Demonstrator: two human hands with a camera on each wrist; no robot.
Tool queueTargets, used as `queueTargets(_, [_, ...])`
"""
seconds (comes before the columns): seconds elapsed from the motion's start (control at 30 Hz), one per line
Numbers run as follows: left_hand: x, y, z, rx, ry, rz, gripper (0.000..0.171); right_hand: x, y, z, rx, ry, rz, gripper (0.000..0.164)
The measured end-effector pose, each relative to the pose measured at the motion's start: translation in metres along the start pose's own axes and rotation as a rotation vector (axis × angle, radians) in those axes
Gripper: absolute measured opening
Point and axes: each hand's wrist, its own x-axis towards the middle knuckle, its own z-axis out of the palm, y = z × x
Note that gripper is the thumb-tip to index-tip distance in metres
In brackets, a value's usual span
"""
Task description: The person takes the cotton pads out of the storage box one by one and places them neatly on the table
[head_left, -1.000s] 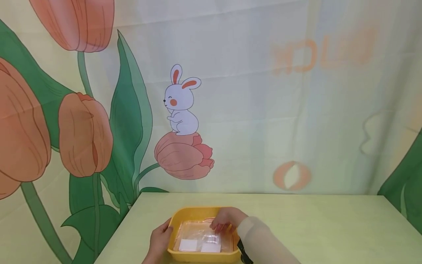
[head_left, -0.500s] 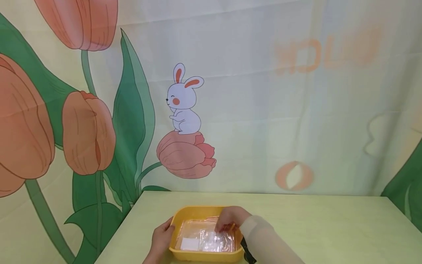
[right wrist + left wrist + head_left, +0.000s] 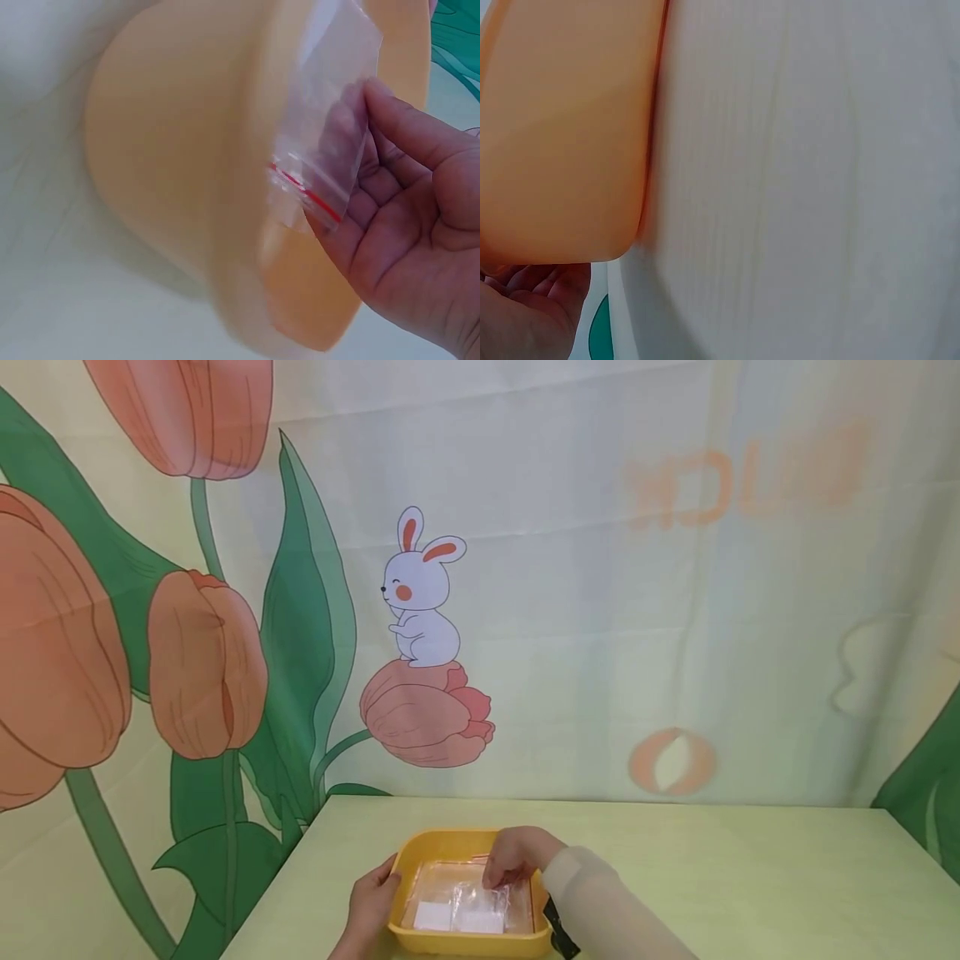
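Note:
In the head view a yellow plastic bin (image 3: 472,943) stands on the table. My left hand (image 3: 369,902) grips its left rim; the left wrist view shows the bin's outer wall (image 3: 562,150) with curled fingers at the rim. Over the bin's right half is my right hand (image 3: 517,857), pinching a small clear zip bag (image 3: 330,127) between thumb and fingers. A red line runs along the bag's zip end in the right wrist view. More clear bags (image 3: 435,881) lie flat inside the bin, with a white rectangle (image 3: 432,916) at the front left.
Pale green table (image 3: 712,877) surrounds the bin, its far edge meeting a printed cloth backdrop (image 3: 562,610) with tulips and a rabbit. A black strap (image 3: 561,935) shows at my right wrist, beside the bin's front right corner.
My right hand shifts right and then slightly back left over the bin. The clear bag's lie changes over the front of the pile. My left hand stays on the rim.

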Motion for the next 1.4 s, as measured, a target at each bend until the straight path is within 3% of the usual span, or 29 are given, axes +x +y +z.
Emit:
queueTargets(0.2, [-0.001, 0.000, 0.001, -0.002, -0.005, 0.000, 0.045, -0.012, -0.008, -0.003, 0.005, 0.056, -0.023, 0.012])
queueTargets(0.57, [0.001, 0.002, -0.001, -0.023, -0.027, -0.021, 0.045, -0.021, -0.017, -0.019, 0.011, 0.069, -0.082, 0.010])
queueTargets(0.87, [0.000, 0.002, 0.001, 0.010, -0.020, -0.016, 0.044, -0.027, -0.019, -0.030, 0.089, 0.053, -0.130, 0.012])
queueTargets(1.4, [0.002, 0.001, 0.000, -0.002, -0.047, -0.038, 0.046, -0.048, -0.015, -0.059, 0.099, 0.112, -0.234, 0.015])
